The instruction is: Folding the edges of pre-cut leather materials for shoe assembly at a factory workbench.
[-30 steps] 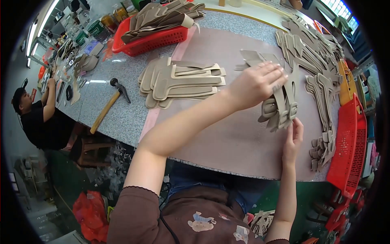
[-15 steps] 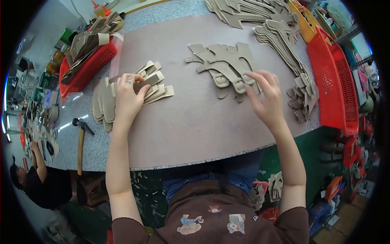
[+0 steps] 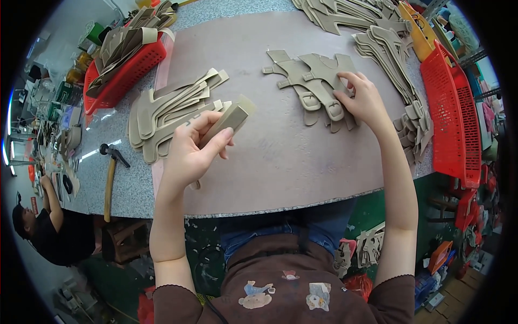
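Observation:
My left hand is closed around a beige shoe-upper piece, raised off the table, its strap end sticking out beyond my fingers. Behind it lies a stack of similar beige cut pieces, fanned out with their straps pointing right. On the right, my right hand rests its bent fingertips on a small overlapping pile of buckled strap pieces; thumb and forefinger are apart. Two buckles show at the near side of that pile.
A hammer lies on the speckled tabletop at left. Red baskets stand on both sides, the left one heaped with pieces, the right one beside stacked buckled straps. More pieces lie at the far edge. A person works at far left.
My left hand has lifted a piece off the left stack and brought it nearer and to the right. My right hand has slid from the buckles farther up the pile. The view has shifted slightly.

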Motion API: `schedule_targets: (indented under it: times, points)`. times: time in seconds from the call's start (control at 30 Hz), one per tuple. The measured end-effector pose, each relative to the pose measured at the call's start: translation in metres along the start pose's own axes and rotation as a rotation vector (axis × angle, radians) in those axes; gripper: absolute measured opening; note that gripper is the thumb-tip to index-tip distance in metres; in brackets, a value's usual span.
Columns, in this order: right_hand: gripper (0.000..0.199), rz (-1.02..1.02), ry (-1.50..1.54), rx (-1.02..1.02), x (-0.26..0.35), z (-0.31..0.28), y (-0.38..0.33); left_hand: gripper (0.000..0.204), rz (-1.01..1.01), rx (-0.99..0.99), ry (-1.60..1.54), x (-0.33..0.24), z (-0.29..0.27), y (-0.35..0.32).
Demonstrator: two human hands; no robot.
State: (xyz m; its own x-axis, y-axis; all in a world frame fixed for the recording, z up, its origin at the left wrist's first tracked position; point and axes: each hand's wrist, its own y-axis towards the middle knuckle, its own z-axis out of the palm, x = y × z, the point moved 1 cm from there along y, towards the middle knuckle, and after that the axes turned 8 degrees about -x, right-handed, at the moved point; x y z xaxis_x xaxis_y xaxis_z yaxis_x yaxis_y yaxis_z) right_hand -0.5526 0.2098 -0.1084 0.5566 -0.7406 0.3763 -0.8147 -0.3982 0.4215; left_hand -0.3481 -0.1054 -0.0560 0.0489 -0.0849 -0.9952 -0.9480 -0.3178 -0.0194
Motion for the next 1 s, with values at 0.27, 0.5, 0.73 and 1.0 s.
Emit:
schedule_targets:
  times: [0.27,0.5,0.73,1.0]
  points:
    - [0.017,-0.114,0.056,-0.194,0.086,-0.061,-0.046,0.017,-0.067,-0.051,0.290,0.004,0.005,-0.012]
    - [0.040,-0.287,0.117,0.131,0.132,-0.032,-0.141,0.014,0.118,0.030,0.439,-0.010,0.014,-0.021]
    - [0.019,0.726,1.340,0.635,0.143,-0.041,-0.142,0.010,0.018,0.433,0.267,-0.003,0.020,-0.049]
    - [0.012,0.757,1.319,0.853,0.170,-0.038,-0.143,0.009,0.045,0.358,0.189,-0.006,0.030,-0.056]
